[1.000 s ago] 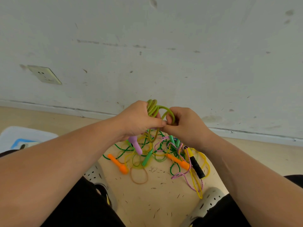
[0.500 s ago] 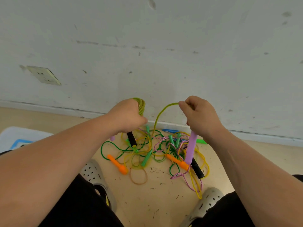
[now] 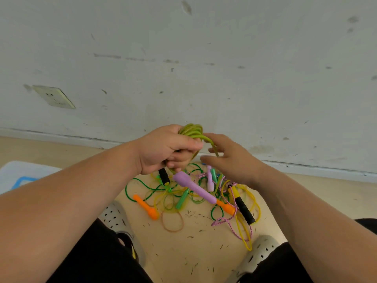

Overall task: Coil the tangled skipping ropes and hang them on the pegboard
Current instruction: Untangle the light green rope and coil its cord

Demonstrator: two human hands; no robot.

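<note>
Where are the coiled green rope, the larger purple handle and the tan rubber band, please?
coiled green rope (image 3: 191, 130), head view, top of the loops.
larger purple handle (image 3: 194, 187), head view, middle of its shaft.
tan rubber band (image 3: 162, 220), head view, left side of the loop.

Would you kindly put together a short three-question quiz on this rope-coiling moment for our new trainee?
1. True or false: the left hand grips the coiled green rope.
2. The right hand is: A) gripping a black handle; B) open beside the coil; C) touching the wall socket.
3. What colour is the handle lying nearest the left shoe?
Key: 1 true; 2 B; 3 orange.
</note>
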